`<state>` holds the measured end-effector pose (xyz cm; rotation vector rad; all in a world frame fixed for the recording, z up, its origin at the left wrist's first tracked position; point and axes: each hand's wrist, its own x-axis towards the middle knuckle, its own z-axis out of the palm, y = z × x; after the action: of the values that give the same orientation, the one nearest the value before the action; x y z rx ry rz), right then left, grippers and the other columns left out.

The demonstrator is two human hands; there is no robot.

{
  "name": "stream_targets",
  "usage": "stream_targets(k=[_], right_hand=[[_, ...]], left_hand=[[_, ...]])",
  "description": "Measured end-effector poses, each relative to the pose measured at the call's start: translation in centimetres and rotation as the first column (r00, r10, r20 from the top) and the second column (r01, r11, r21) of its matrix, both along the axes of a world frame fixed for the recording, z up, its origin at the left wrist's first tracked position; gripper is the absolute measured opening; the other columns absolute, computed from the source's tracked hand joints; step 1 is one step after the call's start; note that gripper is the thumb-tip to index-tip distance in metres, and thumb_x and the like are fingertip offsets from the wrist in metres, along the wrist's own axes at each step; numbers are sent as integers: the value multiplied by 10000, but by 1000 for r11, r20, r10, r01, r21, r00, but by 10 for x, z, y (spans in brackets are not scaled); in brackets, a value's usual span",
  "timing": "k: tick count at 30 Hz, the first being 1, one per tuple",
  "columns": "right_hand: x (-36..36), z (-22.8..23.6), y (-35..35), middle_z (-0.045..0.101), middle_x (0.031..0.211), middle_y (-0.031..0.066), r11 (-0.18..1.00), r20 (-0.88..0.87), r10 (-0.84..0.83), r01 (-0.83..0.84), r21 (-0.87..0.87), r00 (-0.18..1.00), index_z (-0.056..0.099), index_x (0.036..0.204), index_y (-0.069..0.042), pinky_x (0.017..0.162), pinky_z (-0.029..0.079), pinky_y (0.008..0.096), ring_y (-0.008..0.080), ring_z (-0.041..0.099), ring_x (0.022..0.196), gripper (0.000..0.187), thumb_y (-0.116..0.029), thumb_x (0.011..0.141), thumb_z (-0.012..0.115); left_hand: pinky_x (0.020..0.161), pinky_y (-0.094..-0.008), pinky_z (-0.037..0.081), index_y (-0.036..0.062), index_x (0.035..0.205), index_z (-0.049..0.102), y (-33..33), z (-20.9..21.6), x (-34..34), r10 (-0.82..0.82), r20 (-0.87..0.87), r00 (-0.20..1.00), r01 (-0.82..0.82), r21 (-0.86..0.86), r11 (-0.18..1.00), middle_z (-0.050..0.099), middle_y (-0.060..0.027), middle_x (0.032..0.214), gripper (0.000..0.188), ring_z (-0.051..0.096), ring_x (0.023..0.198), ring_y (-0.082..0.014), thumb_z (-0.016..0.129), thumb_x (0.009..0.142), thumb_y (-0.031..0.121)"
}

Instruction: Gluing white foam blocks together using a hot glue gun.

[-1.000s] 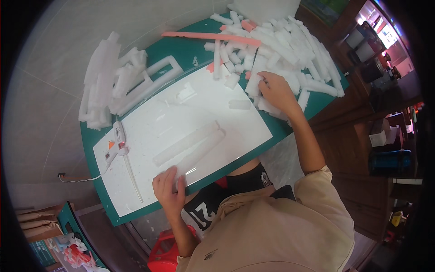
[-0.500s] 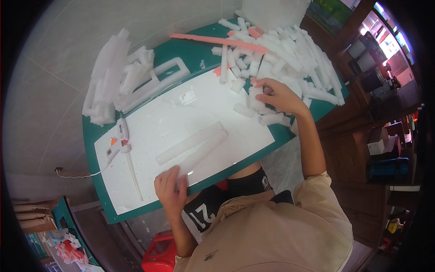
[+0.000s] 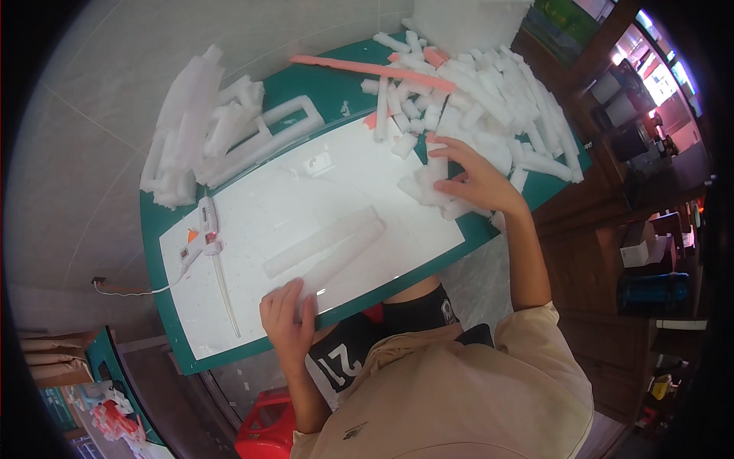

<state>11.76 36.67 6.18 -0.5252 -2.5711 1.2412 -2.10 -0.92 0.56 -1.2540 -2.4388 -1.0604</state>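
Two pale white foam strips lie at an angle on the white board: an upper foam strip (image 3: 321, 241) and a lower foam strip (image 3: 344, 255). My left hand (image 3: 289, 315) rests at the board's near edge, fingers outstretched and thumb apart, touching the near end of the lower strip. At the board's right side my right hand (image 3: 478, 176) has its fingers and thumb round the ends of a short white foam piece (image 3: 437, 163). More foam offcuts (image 3: 417, 186) lie beside and partly under this hand.
A glue gun (image 3: 206, 222) with its long clear stick lies on the board's left. Joined foam shapes (image 3: 183, 122) stand behind it on the green table (image 3: 172, 336). Foam scraps (image 3: 489, 99) and a long pink strip (image 3: 367, 71) cover the far right. A red stool (image 3: 264, 421) stands below.
My right hand has shifted slightly lower, its thumb now farther from the fingers. The short foam piece has turned between them, and nearby offcuts have moved. My left hand stays put.
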Motion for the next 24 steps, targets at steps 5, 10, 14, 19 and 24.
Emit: stream_targets(k=[5, 10, 14, 19, 24], right_hand=[[-4, 3, -14, 391, 1498, 136, 986, 76, 38, -49, 158, 996, 610, 1193, -34, 938, 486, 335, 302, 455, 1302, 474, -221, 791, 777], [-7, 11, -15, 423, 1469, 125, 983, 61, 81, -90, 160, 995, 610, 1133, -42, 904, 502, 324, 278, 503, 1224, 453, -170, 745, 806], [-5, 16, -12, 505, 1365, 93, 999, -57, -33, 34, 14, 998, 571, 1059, -56, 814, 523, 298, 227, 541, 1054, 391, -87, 738, 792], [-3, 25, -14, 547, 1329, 67, 993, -53, -103, 100, -65, 993, 517, 1000, -57, 784, 520, 276, 183, 548, 1010, 339, -31, 764, 757], [1, 26, -19, 512, 1390, 111, 926, -213, -46, -38, -375, 976, 473, 1056, -76, 782, 518, 259, 155, 563, 1027, 347, -10, 818, 717]], left_hand=[[839, -387, 465, 18, 1088, 677, -1, -2, -1, 14, -9, 1000, -14, 1, 1000, 687, -113, 1066, 324, 593, 939, -307, 731, 770, 51], [838, -386, 467, 33, 1091, 681, -1, -3, -1, 9, -4, 1000, -9, 14, 1000, 688, -96, 1076, 328, 595, 940, -299, 736, 770, 66], [840, -386, 467, 44, 1092, 684, -1, -2, 0, 26, 0, 1000, -26, 19, 999, 687, -82, 1082, 329, 593, 942, -296, 739, 769, 74], [837, -385, 465, 53, 1092, 686, -2, -2, 1, 30, -12, 999, -29, 21, 999, 686, -76, 1077, 330, 592, 941, -291, 739, 767, 77], [835, -386, 466, 57, 1086, 689, -1, -1, 0, 35, -8, 999, -34, 31, 999, 685, -74, 1075, 329, 593, 940, -288, 741, 762, 82]])
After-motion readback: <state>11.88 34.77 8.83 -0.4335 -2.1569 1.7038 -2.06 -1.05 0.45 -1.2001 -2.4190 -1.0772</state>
